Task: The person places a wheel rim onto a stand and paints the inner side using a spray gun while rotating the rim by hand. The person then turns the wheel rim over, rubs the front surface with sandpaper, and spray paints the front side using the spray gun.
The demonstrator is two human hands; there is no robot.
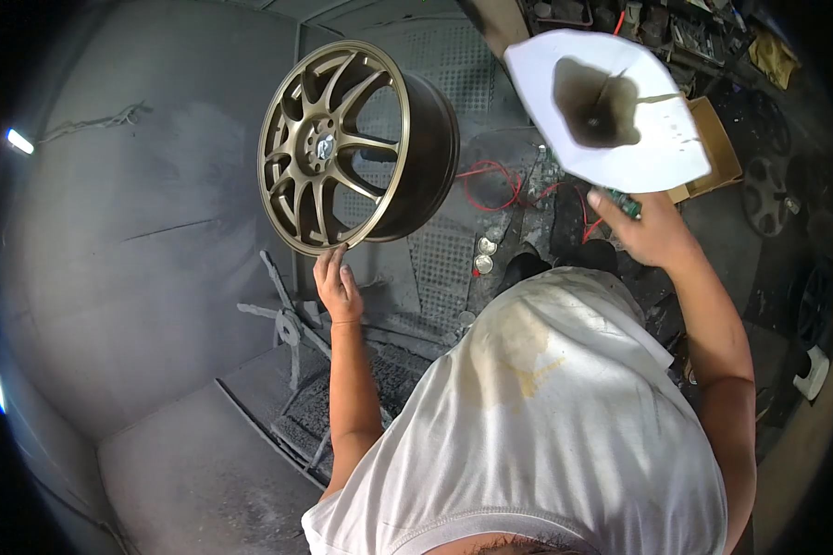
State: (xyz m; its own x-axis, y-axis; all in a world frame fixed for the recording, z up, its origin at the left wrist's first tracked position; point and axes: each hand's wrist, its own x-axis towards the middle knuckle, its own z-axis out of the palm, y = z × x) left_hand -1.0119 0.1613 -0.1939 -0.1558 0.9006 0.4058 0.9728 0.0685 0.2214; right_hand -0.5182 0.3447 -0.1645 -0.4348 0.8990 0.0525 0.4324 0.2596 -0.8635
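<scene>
A bronze multi-spoke wheel rim (334,148) stands upright at the upper left of centre, its face turned to the left. My left hand (339,285) is at its bottom edge, with the fingertips touching the rim and the fingers bent close together. On the right, my right hand (646,227) is wrapped round a dark green handle (627,203). A white sheet (648,153) with a large dark brown stain is just above that hand. It hides whatever is beneath it.
A grey-coated metal stand (289,326) is below the rim. Red hose (491,185) coils on the floor beside small round tins (484,255). A cardboard box (715,143) and more wheels (766,196) are at the right. A grey wall (148,203) rises at the left.
</scene>
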